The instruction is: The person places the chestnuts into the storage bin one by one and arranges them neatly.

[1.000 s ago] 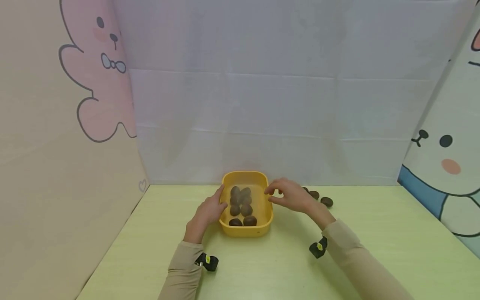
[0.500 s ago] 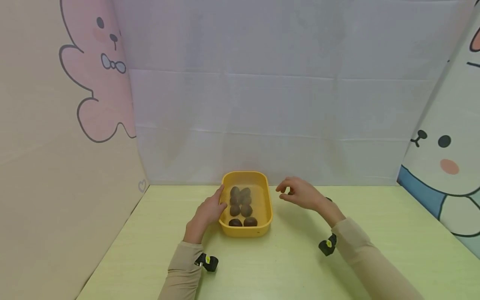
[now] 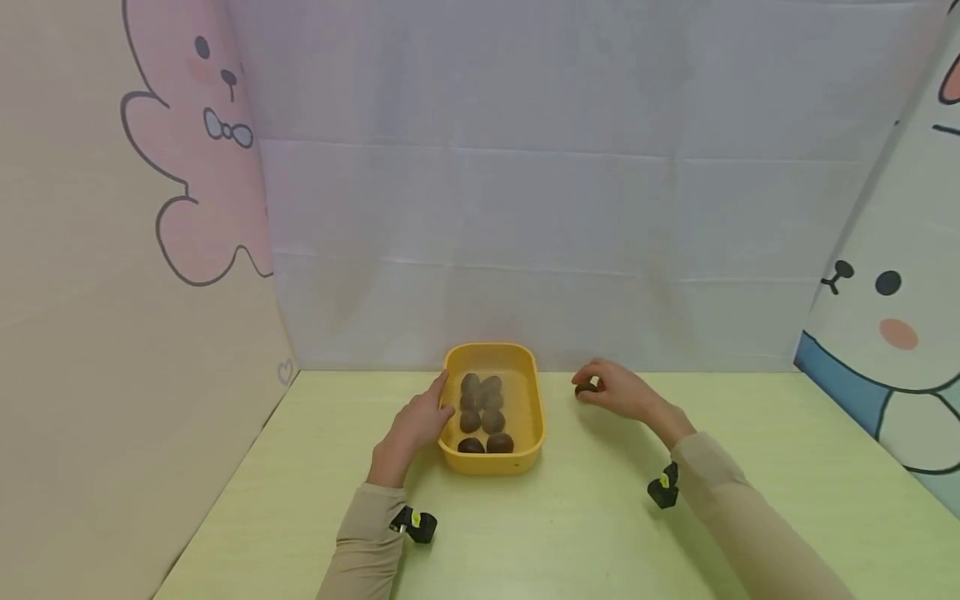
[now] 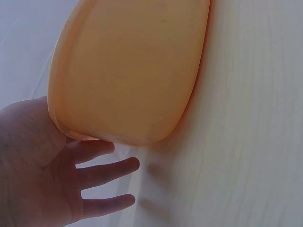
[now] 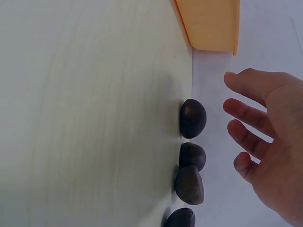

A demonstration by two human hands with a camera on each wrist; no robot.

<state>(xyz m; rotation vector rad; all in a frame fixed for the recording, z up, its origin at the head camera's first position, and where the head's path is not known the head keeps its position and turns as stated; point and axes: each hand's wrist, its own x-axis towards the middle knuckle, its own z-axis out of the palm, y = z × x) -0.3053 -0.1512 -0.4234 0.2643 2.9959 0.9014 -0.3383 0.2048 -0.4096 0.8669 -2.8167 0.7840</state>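
Note:
A yellow plastic bin (image 3: 491, 463) stands on the table with several dark brown chestnuts (image 3: 500, 442) lying inside. My left hand (image 3: 417, 421) holds its left side, thumb over the rim; in the left wrist view, the other fingers (image 4: 106, 172) stretch along the outside of the bin (image 4: 128, 71). To the right of the bin, my right hand (image 3: 617, 392) hovers over a chestnut (image 3: 586, 389) on the table. The right wrist view shows its fingers bent and spread, apart from the nearest chestnut (image 5: 193, 118), with nothing between them.
More chestnuts (image 5: 189, 184) lie in a row along the table's back edge, hidden behind the right hand in the head view. A white cloth wall (image 3: 480, 208) rises directly behind the bin. Printed side panels (image 3: 885, 358) stand left and right.
My right hand has moved right, away from the bin's right rim, to above the loose chestnut, now covering the others. The left hand and the bin have stayed in place.

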